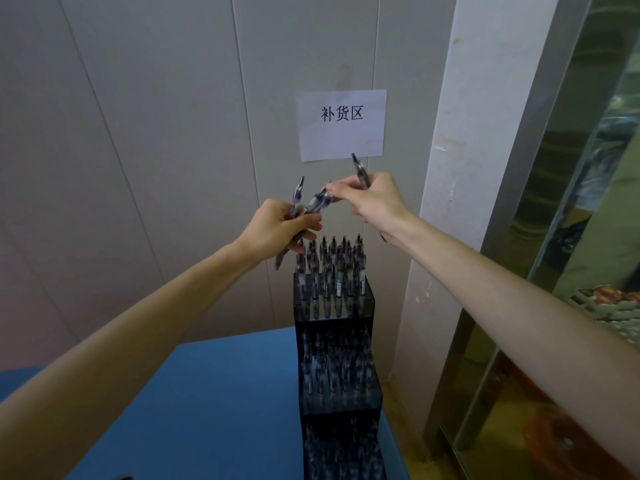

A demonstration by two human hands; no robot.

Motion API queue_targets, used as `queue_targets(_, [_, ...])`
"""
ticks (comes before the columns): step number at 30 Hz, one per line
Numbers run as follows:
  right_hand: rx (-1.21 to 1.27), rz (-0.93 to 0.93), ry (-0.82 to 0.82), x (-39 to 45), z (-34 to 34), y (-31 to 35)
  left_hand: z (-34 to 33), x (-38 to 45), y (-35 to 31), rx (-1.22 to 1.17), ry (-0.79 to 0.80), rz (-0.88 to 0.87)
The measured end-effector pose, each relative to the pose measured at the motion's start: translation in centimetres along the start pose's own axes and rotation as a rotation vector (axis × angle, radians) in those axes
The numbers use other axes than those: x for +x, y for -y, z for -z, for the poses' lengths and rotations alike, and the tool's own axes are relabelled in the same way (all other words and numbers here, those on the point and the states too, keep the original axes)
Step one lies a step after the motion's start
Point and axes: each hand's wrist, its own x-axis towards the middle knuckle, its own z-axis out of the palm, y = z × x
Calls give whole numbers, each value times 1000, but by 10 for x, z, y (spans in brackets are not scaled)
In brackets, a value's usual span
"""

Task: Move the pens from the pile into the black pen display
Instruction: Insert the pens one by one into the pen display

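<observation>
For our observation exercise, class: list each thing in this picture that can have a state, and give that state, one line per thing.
Left hand: grips a bunch of pens.
Right hand: holds one pen, fingertips pinching a pen of the bunch.
Black pen display: upright on the blue table, tiers stocked with standing pens.
Paper sign: stuck flat on the wall.

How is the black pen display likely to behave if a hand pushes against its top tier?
The black pen display looks tall and narrow, loaded with pens up top, so it may tip. On the blue table, it might slide instead. It seems stiff plastic, unlikely to bend.
</observation>
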Motion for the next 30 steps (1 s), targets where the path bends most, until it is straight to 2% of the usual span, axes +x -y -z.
queue_targets(5, [139, -86, -128, 4, 20, -5, 3, -1, 4, 3, -96, -1])
queue_targets(9, [40, -5, -157, 6, 30, -11, 13, 1, 2, 146, -193, -71])
queue_targets(14, [-163, 77, -25, 0, 30, -14, 18, 9, -4, 144, -118, 42])
queue_targets(20, [-390, 185, 77, -6, 17, -21, 18, 11, -12, 81, -159, 2])
queue_targets(23, [-459, 197, 148, -8, 11, -20, 14, 11, -13, 71, -132, -30])
queue_targets(30, [-430, 156, 52, -4, 7, -23, 3, 17, -7, 221, -164, -101])
